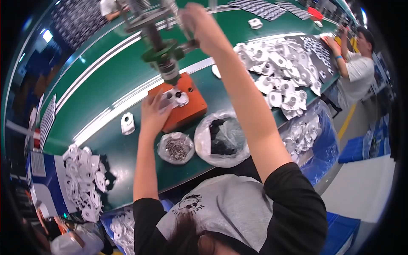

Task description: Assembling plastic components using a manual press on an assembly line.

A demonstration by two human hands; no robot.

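My left hand [156, 111] reaches onto an orange block [193, 106], its slightly blurred fingers on a small white plastic part [182, 99] lying on top. Straight above that part stands a tool head [168, 70] with a green collar, its narrow tip pointing down at it. Raised beside the machine's upper rods, my right hand [199, 26] has curled, motion-smeared fingers; what they grip is hidden. Close to my left wrist is a clear bag of small metal screws [177, 148]. A larger plastic-lined bowl [204, 140] with black pieces stands right of it.
White plastic parts [280, 59] are heaped at the right, and another pile [85, 178] sits at the left. A single white part [127, 123] lies left of the block. A blue lined bin [325, 148] stands at the right edge. A co-worker [357, 68] works at far right.
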